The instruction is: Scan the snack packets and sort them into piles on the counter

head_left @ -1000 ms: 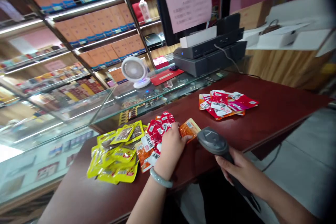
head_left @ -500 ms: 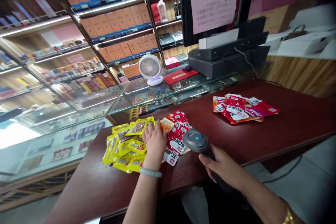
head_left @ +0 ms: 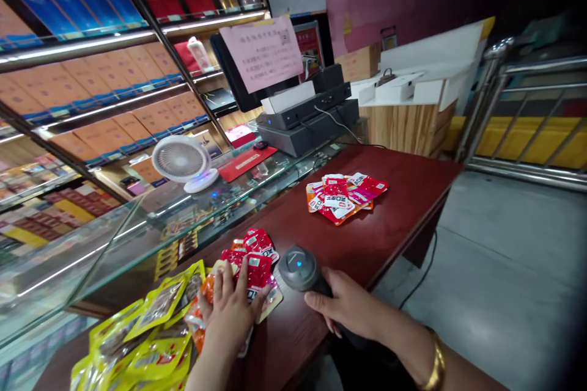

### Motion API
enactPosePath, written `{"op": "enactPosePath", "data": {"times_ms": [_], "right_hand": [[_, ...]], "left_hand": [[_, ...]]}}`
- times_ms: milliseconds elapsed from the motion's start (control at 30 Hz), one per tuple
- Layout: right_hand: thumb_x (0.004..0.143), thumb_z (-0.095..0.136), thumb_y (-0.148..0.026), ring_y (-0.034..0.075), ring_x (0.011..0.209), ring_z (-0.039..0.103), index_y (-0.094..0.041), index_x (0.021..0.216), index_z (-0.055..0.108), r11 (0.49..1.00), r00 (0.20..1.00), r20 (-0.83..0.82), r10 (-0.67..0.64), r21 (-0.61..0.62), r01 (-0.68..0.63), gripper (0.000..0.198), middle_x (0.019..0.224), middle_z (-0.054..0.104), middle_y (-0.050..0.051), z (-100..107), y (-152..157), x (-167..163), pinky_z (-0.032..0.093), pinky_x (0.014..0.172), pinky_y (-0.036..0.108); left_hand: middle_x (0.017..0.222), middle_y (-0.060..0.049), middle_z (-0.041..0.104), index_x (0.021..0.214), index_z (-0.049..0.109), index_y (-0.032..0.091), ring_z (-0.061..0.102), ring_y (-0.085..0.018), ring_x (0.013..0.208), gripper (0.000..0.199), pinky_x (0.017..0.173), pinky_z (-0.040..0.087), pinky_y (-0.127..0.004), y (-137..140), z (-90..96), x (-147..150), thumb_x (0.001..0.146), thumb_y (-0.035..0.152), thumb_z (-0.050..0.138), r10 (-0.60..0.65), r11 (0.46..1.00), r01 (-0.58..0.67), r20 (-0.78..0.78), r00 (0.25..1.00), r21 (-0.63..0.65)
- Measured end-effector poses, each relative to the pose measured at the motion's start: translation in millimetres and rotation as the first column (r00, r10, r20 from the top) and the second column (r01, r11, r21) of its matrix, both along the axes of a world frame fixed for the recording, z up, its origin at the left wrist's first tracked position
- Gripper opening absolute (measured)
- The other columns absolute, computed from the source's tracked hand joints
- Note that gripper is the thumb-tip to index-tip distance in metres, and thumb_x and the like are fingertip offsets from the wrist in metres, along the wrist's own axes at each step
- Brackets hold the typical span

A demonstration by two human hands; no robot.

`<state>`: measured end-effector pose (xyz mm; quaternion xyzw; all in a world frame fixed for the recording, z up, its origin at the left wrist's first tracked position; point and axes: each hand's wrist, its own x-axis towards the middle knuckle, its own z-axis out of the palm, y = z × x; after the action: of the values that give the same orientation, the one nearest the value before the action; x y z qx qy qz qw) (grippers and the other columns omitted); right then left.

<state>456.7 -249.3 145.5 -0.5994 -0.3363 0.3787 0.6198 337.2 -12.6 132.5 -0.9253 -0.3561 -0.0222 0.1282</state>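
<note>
My left hand (head_left: 232,311) lies with its fingers spread over a pile of red and orange snack packets (head_left: 259,269). It partly covers them, and nothing shows gripped in it. A heap of yellow snack packets (head_left: 158,354) sits left of that hand. My right hand (head_left: 351,305) is wrapped around the handle of a dark grey barcode scanner (head_left: 300,270). The scanner's head, with a small blue light on top, is just right of the red packets. Farther along the table (head_left: 367,244) lies another pile of red and orange packets (head_left: 342,200).
A glass display counter (head_left: 132,238) borders the table on the far side, with a white fan (head_left: 183,162) on it. Beyond stand a cash register base (head_left: 307,125) and a monitor with a pink sign (head_left: 263,55). A metal railing (head_left: 527,110) is at the right.
The view has swung to the right. My left hand has moved from the edge of the yellow packets onto the red and orange ones, fingers spread. My right hand still holds the scanner.
</note>
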Motion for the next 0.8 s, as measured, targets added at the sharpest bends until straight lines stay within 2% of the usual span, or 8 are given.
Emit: {"op": "enactPosePath", "data": {"times_ms": [100,200,300,400,433,500,600,800], "right_hand": [[0.092,0.062,-0.046,0.009,0.038,0.050,-0.018,0.104,0.054,1.000,1.000,-0.014,-0.024,0.004,0.024,0.031,0.050,0.051,-0.008,-4.3,-7.7,8.5,0.038,0.037,0.016],[0.092,0.061,-0.050,0.009,0.038,0.049,-0.019,0.109,0.054,0.998,0.999,-0.015,-0.052,0.037,0.053,0.036,0.051,0.050,-0.009,-9.0,-16.1,18.4,0.039,0.037,0.016],[0.090,0.060,-0.057,0.009,0.038,0.049,-0.019,0.111,0.053,0.993,0.993,-0.019,-0.113,0.033,0.114,0.044,0.051,0.047,-0.010,-11.3,-27.0,29.9,0.041,0.036,0.017],[0.088,0.059,-0.061,0.010,0.037,0.048,-0.019,0.108,0.052,0.981,0.981,-0.008,-0.193,-0.025,0.193,0.047,0.048,0.047,-0.011,-9.7,-40.3,43.0,0.041,0.037,0.018],[0.088,0.059,-0.061,0.010,0.036,0.048,-0.020,0.108,0.051,0.974,0.975,0.002,-0.220,-0.046,0.220,0.047,0.046,0.048,-0.011,-8.6,-45.0,47.3,0.041,0.037,0.018],[0.087,0.057,-0.062,0.010,0.035,0.047,-0.020,0.106,0.050,0.958,0.961,0.021,-0.275,-0.074,0.276,0.046,0.044,0.048,-0.012,-6.2,-54.0,55.2,0.041,0.037,0.018],[0.087,0.056,-0.061,0.010,0.034,0.046,-0.020,0.103,0.048,0.937,0.941,0.027,-0.337,-0.082,0.338,0.044,0.044,0.047,-0.013,-5.1,-65.2,63.1,0.040,0.037,0.019],[0.087,0.056,-0.062,0.010,0.034,0.046,-0.021,0.101,0.048,0.914,0.922,0.007,-0.388,-0.128,0.385,0.044,0.043,0.047,-0.013,-12.3,-75.1,68.1,0.040,0.038,0.020]], "left_hand": [[0.165,-0.016,0.017,0.155,0.032,0.027,0.014,-0.037,0.152,0.077,0.116,0.008,-0.068,-0.6,4.6,13.6,0.088,0.059,0.052,-0.034,0.999,0.032,0.061,0.998,0.038],[0.162,-0.017,0.028,0.150,0.042,0.023,0.018,-0.037,0.151,0.070,0.117,0.013,-0.066,-18.2,12.0,47.3,0.089,0.055,0.054,-0.183,0.982,0.169,0.203,0.962,0.082],[0.147,-0.016,0.050,0.136,0.057,0.019,0.040,-0.033,0.140,0.050,0.116,0.029,-0.053,-46.2,19.2,98.9,0.094,0.044,0.051,-0.361,0.928,0.371,0.327,0.873,0.034],[0.120,-0.012,0.067,0.117,0.066,0.018,0.058,-0.025,0.116,0.036,0.105,0.042,-0.040,-75.6,24.0,155.9,0.097,0.041,0.047,-0.448,0.851,0.521,0.419,0.790,-0.071],[0.115,-0.012,0.068,0.115,0.066,0.017,0.059,-0.025,0.111,0.037,0.102,0.043,-0.039,-84.7,25.0,173.5,0.097,0.043,0.046,-0.450,0.843,0.530,0.423,0.786,-0.088],[0.109,-0.013,0.068,0.110,0.066,0.016,0.060,-0.026,0.106,0.043,0.096,0.045,-0.040,-100.9,26.2,204.5,0.095,0.051,0.048,-0.388,0.877,0.468,0.417,0.822,-0.108],[0.114,-0.015,0.065,0.107,0.066,0.016,0.056,-0.031,0.109,0.052,0.093,0.043,-0.044,-117.8,26.6,236.2,0.089,0.062,0.049,-0.298,0.923,0.367,0.388,0.872,-0.117],[0.120,-0.015,0.063,0.107,0.061,0.016,0.053,-0.030,0.113,0.048,0.090,0.039,-0.041,-122.3,26.3,245.3,0.081,0.056,0.066,-0.306,0.915,0.375,0.356,0.883,-0.145]]}}
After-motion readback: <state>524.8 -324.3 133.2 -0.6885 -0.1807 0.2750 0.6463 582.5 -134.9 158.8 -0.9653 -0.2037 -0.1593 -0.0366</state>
